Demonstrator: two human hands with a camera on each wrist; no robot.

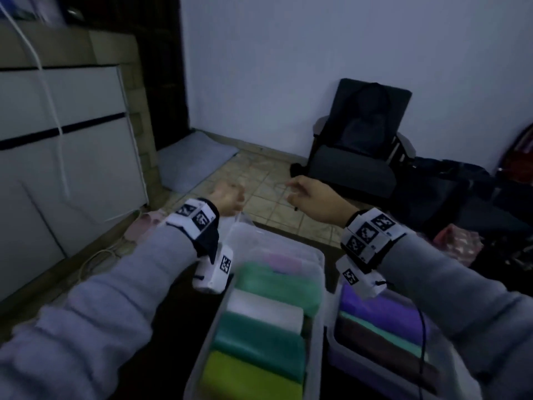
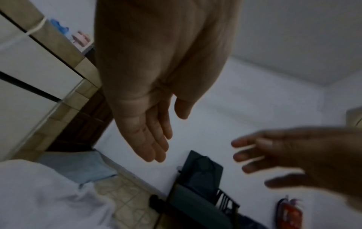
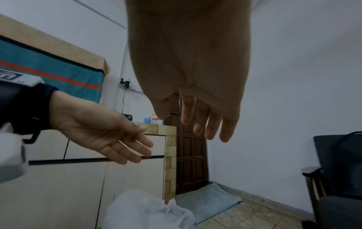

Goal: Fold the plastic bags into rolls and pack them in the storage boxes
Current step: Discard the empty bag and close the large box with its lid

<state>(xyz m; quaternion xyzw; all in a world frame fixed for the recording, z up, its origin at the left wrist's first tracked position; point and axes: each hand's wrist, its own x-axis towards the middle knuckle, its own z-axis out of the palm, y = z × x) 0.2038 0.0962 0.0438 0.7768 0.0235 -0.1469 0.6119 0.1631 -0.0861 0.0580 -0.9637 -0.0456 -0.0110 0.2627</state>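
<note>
My left hand (image 1: pixel 227 199) and right hand (image 1: pixel 313 199) hover open, empty. I should reach for the loose white bag (image 3: pixel 149 212) (crumpled below), flatten first, then roll tight.

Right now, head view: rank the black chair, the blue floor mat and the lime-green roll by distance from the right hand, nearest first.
1. black chair, just beyond the right hand, against the wall.
2. blue floor mat, far left, by the dark door.
3. lime-green roll, near end of the left box, closest to the person.
</note>
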